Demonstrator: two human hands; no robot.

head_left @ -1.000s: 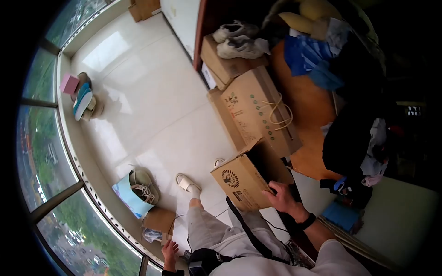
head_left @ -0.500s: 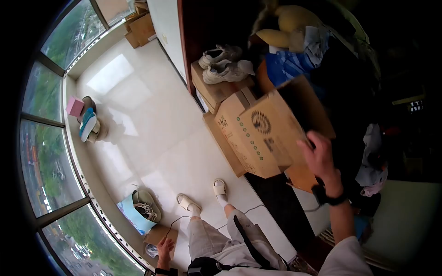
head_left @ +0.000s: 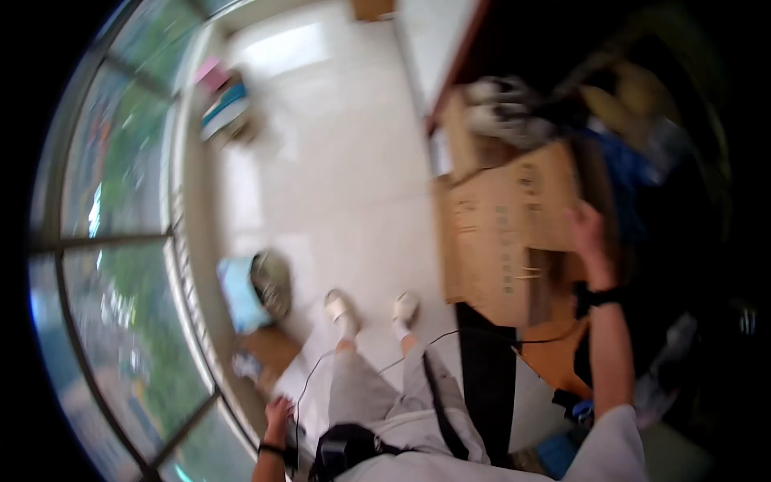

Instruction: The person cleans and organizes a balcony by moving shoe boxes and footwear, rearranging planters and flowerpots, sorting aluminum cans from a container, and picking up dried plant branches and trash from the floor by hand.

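My right hand [head_left: 590, 237] grips the upper edge of a brown cardboard box [head_left: 490, 233] at the right, its thumb and fingers on a printed flap. A dark gap shows near the box's lower right corner. Behind the box, a pair of light sneakers [head_left: 506, 108] rests on another cardboard box [head_left: 462, 132]. My left hand [head_left: 279, 411] hangs low at the left, apart from the box. A thin black cable [head_left: 309, 381] runs close beside it. Motion blur hides whether its fingers hold anything.
Along the window ledge stand a shoe [head_left: 271, 283] with a light blue box [head_left: 241, 293], and farther off a pink box [head_left: 213, 74] with more footwear. Blue and yellow items lie in the dark area at right. The cable crosses the tiled floor [head_left: 345, 169] near my feet.
My view has turned, so the scene sits differently in frame. The box's printed flap now lies flatter, and less of its open inside shows. My right hand stays on the box edge.
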